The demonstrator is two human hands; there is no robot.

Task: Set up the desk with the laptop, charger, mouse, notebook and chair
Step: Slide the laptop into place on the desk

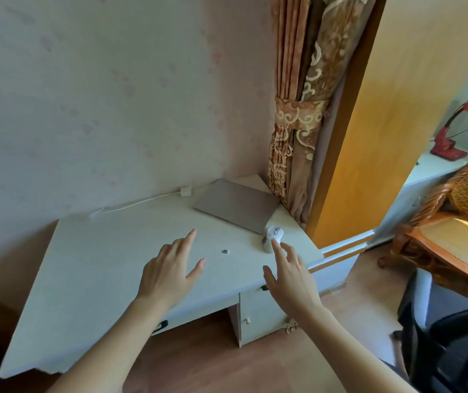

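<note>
Head view: mouse (271, 236) at right hand (289, 276) fingertips, ungripped.

Small grey thing (225, 251) on the table (108, 251): too tiny to name.
Mouse (271, 236): near end covered by the right hand's fingertips (275, 243); touching or just above, can't tell.
Charger cable (130, 205): fades out leftward along the wall.
Black chair (454, 344): cut by the right and bottom edges.
Wicker chair (462, 205): cut by the right edge.
Red lamp (451, 137): top leaves the frame.
</note>
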